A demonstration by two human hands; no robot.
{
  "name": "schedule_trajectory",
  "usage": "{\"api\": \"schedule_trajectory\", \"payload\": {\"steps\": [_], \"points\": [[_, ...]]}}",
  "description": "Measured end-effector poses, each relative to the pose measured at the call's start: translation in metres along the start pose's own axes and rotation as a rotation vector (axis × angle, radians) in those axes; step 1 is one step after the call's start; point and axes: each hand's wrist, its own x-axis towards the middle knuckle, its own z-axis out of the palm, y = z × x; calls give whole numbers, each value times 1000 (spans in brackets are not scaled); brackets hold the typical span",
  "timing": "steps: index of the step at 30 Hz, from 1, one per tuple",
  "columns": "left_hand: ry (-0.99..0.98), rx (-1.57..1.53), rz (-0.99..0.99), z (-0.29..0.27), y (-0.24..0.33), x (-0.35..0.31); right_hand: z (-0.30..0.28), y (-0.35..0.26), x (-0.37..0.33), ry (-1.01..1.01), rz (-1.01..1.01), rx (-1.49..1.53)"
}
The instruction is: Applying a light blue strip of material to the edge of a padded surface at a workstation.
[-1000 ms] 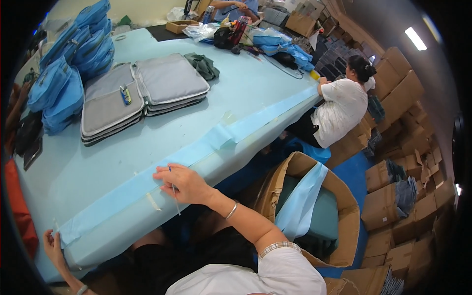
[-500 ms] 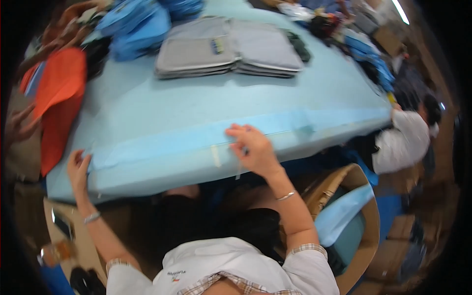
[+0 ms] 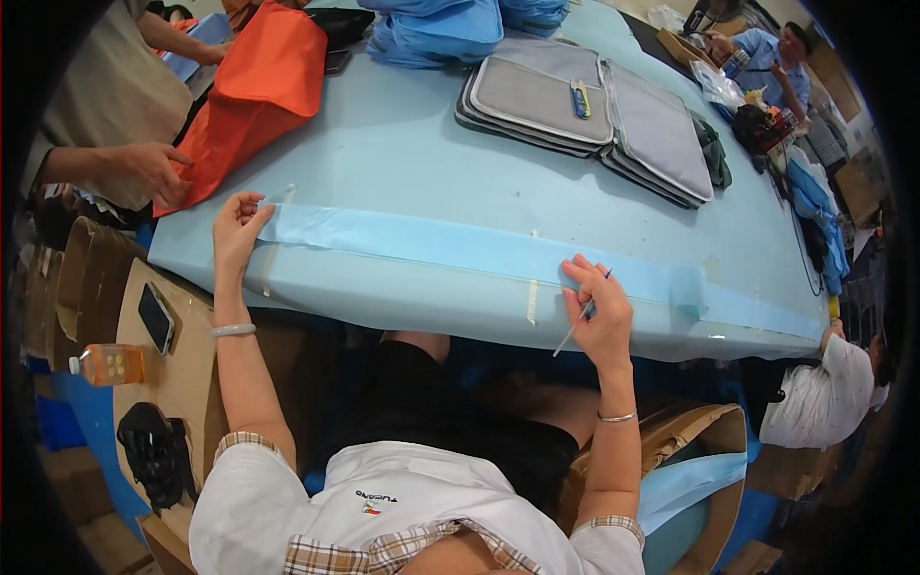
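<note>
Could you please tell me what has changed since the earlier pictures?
The view has swung left, bringing the orange cloth further into the picture. Nothing was visibly grasped or released. The left hand stays at the left end of the blue strip; the right hand keeps its thin stick.

From centre, the left hand (image 3: 238,236) touches the end of a light-blue strip (image 3: 431,240) near nine o'clock; near three, the right hand (image 3: 606,321) holds a slim pen-like tool (image 3: 564,341); grey panels (image 3: 544,91) lie stacked toward one
</note>
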Motion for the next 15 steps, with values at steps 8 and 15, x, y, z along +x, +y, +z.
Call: {"api": "schedule_trajectory", "payload": {"steps": [8,15], "points": [[7,20,55,6,-4,1,-3,2,0,13,-7,-28],[46,8,44,6,0,-3,-3,3,3,11,8,-30]]}}
